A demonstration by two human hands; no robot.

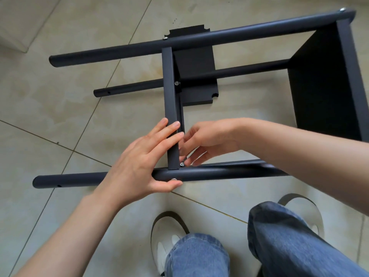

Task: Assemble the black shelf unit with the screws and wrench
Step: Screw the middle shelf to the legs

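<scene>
1. The half-built black metal shelf unit [323, 76] lies on its side on the beige tiled floor [60, 108], just ahead of the person's white shoes [165, 236]; no wrench is visible.
2. Risk, as a judgement: the small silver screw [182, 164] at the joint looks only partly seated; if the black flat crossbar [170, 100] shifts, the holes could misalign and the screw cross-thread or drop.
3. The left hand [143, 162] lies fingers-straight across the crossbar, thumb under the near black round tube [209, 173].
4. The right hand [201, 142] reaches in, curled fingertips at the screw; whether it pinches is unclear.
</scene>
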